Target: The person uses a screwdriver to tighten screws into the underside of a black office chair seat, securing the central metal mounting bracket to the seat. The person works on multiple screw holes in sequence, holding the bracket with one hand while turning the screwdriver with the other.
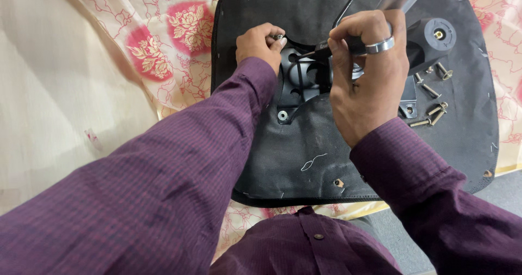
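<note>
— Any packages, labels, signs or screens on my feed?

— None that I can see. No box, no wrapper, no sticker, no display anywhere from twelve o'clock round to six.

— Nothing printed at all?

— Only a small pale mark on the dark tool handle (326, 47) just above centre, toward one o'clock. It is too small and blurred for me to call it a label.
</note>
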